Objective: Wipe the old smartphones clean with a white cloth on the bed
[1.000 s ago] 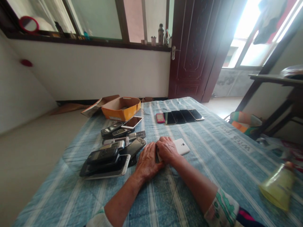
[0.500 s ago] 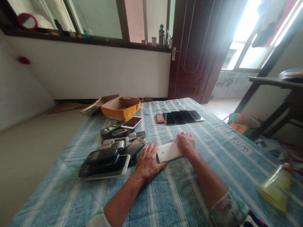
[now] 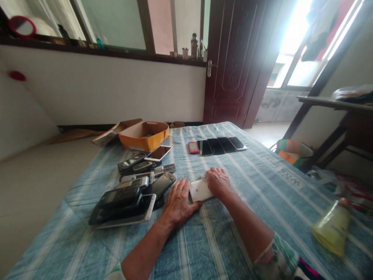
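Fingers of the right hand (image 3: pixel 218 182) now sit closer to the left hand (image 3: pixel 178 202) than half a second ago: they have slid inward from the far end of the white phone (image 3: pixel 198 189), so less of its pale back shows. That suggests the handling is still on this one phone, which lies back up between the hands on striped cloth (image 3: pixel 215 249). The left fingers are extended, close together, along the phone's left end, with the thumb parted and resting by its near corner — a bracing posture, I judge, rather than a grip. The right fingers curl over the phone's back, something whitish (image 3: pixel 204 177) peeking out beside them; whether they pinch it or merely press, I cannot tell. Left of the left fingers, near, lies a pile of phones (image 3: pixel 121 196), with an open orange box (image 3: pixel 142 144) beyond it. Beyond the right fingers, well apart from them, lies a row of dark phones (image 3: pixel 217 146) — ended on its left by a pink-edged thing (image 3: pixel 194 147).
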Available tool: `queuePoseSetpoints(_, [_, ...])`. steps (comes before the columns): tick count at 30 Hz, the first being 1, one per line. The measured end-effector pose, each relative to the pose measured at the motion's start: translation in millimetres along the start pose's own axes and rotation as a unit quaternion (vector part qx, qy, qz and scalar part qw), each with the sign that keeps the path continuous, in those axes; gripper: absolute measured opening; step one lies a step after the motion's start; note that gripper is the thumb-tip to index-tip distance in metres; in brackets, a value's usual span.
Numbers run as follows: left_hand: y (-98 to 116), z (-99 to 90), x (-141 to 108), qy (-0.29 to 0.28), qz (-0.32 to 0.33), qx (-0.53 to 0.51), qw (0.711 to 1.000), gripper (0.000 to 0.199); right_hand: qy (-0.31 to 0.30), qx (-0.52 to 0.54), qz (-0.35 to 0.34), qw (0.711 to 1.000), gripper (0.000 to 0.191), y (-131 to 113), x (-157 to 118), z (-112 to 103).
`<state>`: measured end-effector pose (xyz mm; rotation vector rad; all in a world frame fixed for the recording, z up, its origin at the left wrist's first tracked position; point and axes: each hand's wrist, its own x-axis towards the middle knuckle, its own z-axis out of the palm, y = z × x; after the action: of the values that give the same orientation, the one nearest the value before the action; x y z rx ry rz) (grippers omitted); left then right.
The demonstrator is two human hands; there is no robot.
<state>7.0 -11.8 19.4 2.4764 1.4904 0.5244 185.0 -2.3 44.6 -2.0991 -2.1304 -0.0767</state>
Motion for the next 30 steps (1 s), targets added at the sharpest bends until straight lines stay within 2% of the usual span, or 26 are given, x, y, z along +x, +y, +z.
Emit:
queuePoseSetpoints(5, [4.0, -4.1, 0.0, -0.015, -0.012, 0.001, 1.000, 0.070, -0.001, -0.008, 0.075, 0.997, 0.026, 25.7, 3.5, 1.5])
queuePoseSetpoints(10, [5.5, -6.1, -0.5, -0.033, -0.016, 0.021, 0.999, 0.073, 0.003, -0.010, 0.118, 0.993, 0.027, 30.8, 4.2, 2.5])
queuePoseSetpoints(30, [4.8, -6.3, -0.9, -0.045, -0.022, 0.034, 0.998, 0.075, 0.014, -0.016, 0.157, 0.987, 0.030, 30.0, 4.1, 4.7])
